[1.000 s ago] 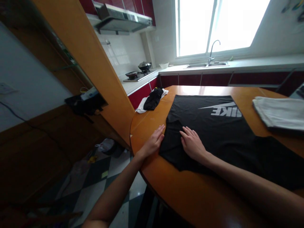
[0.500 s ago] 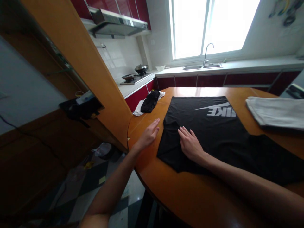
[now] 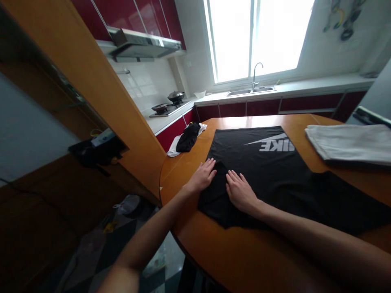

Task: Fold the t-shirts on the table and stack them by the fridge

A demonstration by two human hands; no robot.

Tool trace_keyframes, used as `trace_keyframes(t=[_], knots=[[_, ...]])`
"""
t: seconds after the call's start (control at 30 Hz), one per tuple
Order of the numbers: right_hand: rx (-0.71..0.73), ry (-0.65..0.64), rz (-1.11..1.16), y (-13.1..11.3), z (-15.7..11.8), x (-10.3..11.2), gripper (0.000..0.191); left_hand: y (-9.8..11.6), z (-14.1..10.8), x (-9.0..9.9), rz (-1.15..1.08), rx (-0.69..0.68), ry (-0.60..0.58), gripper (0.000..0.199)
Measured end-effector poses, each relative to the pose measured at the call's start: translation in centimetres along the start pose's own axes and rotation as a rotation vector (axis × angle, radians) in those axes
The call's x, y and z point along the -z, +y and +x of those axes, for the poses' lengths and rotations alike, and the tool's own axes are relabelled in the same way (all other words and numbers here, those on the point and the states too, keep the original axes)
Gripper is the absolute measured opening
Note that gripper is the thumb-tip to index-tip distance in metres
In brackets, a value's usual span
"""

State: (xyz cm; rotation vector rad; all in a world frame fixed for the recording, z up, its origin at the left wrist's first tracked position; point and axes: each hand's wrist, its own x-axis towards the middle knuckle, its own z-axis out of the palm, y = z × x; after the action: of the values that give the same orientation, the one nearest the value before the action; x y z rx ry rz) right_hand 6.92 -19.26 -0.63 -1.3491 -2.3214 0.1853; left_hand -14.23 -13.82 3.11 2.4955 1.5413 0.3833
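A: Where is the black shirt (image 3: 256,175)?

B: It is spread out on the wooden surface (image 3: 214,252), in front of the person. The far edge lies nearly straight. The white letters (image 3: 276,145) look upside down from here.

A: What is the left hand (image 3: 203,176) doing?

B: It rests at the left side of the shirt, with its fingers on the cloth. Its grip is open and flat, not squeezed shut. I think that helps hold the side down.

A: And the right hand (image 3: 241,193)?

B: It lies palm down on the shirt, just beside the other one. Its fingers are nearly straight and close together. That grip is open too. It looks like it is pressing, maybe so the cloth won't slide.

A: Why is there a little bump between them?

B: The cloth is puffed up in a small fold (image 3: 219,166) there. Two flat hands so close could keep it from spreading.

A: What else is near?

B: A folded pale cloth (image 3: 351,142) is on the right, perhaps put there to stay out of the way. A black and white bundle (image 3: 187,138) sits at the far left edge.
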Motion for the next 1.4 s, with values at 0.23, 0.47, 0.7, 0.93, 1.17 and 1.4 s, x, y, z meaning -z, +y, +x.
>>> trace_keyframes(t=[0.23, 0.47, 0.7, 0.93, 1.17, 1.4], knots=[[0.019, 0.022, 0.004, -0.5, 0.1, 0.8, 0.048, 0.6, 5.5, 0.3, -0.029, -0.032, 0.099, 0.053], [0.024, 0.05, 0.0, -0.5, 0.2, 1.0, 0.043, 1.0, 5.1, -3.7, 0.034, 0.0, 0.01, 0.055], [0.032, 0.032, 0.001, -0.6, 0.3, 1.1, 0.04, 0.6, 5.3, -3.2, 0.045, -0.015, 0.021, 0.054], [0.009, 0.041, 0.022, -1.1, 0.8, 4.1, 0.035, -0.1, 5.8, -3.9, 0.109, -0.039, 0.0, 0.055], [-0.114, 0.112, 0.128, 1.4, -0.3, 12.5, 0.028, 0.0, 6.2, -3.1, 0.117, -0.153, 0.173, 0.055], [-0.558, 0.289, 0.094, 14.5, -8.2, 18.5, 0.025, 0.1, 6.6, -3.8, 0.011, -0.26, 0.191, 0.069]])
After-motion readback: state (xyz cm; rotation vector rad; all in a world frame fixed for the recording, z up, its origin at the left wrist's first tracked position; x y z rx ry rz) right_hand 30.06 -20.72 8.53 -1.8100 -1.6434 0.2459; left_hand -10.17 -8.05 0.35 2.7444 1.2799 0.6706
